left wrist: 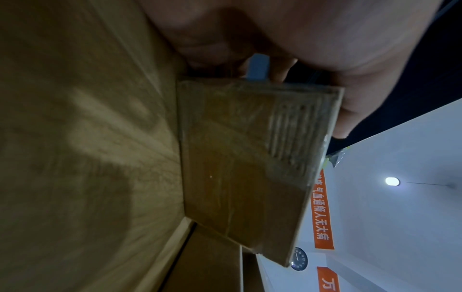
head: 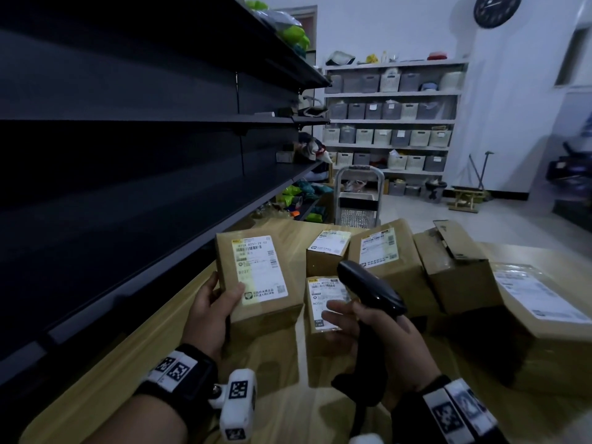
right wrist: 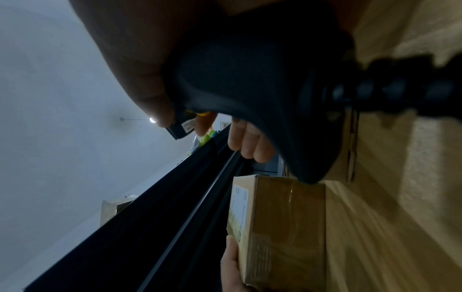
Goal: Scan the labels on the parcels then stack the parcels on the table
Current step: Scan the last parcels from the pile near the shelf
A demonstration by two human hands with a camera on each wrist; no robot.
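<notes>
Fingers [head: 235, 294] of the left hand [head: 208, 318] curl round the lower edge of a small parcel [head: 256, 280], tilted up at ten o'clock over the worktop [head: 288, 379], its label [head: 259, 270] facing up. Right hand [head: 384, 341] wraps the scanner [head: 371, 290] handle. Stiff cardboard, likely light; grip by the edges. Other parcels [head: 384, 251] are sealed, contents unseen.

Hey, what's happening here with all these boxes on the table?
A person is scanning parcel labels. Their left hand holds a small cardboard parcel tilted up, its white label facing them. Their right hand grips a black handheld scanner, its head toward that parcel. Several other labelled parcels lie unstacked on the wooden table beside dark shelving.
</notes>
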